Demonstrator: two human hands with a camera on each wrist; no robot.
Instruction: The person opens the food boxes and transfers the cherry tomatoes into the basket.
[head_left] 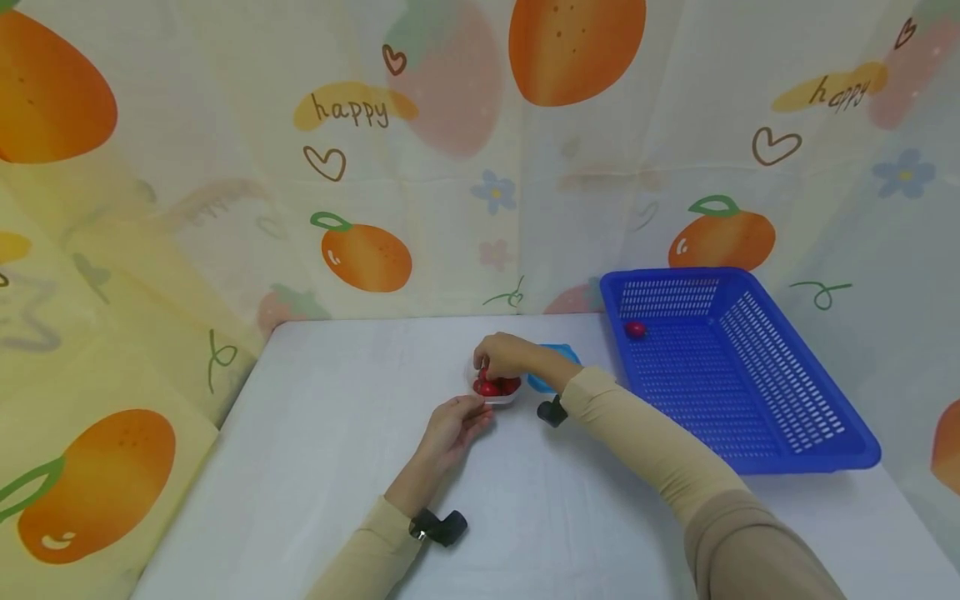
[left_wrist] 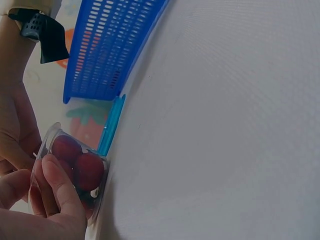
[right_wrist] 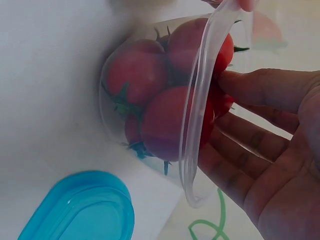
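A small clear plastic container (head_left: 501,400) stands on the table with several red cherry tomatoes (right_wrist: 137,70) inside, green stems on some. My left hand (head_left: 452,431) is at its near side and pinches the rim, thumb and fingers on the wall in the left wrist view. From above, my right hand (head_left: 510,356) reaches into the container's mouth. Its thumb and fingers close round a cherry tomato (right_wrist: 222,102) at the top, partly hidden by the hand and rim. Beside the container lies a blue lid (right_wrist: 90,205), partly behind the right forearm in the head view.
A large blue perforated basket (head_left: 832,442) stands at the right of the white table (head_left: 337,467). One cherry tomato (head_left: 636,330) lies in its far left corner. A fruit-printed curtain (head_left: 450,192) hangs behind and at the left. Both wrists carry black cameras.
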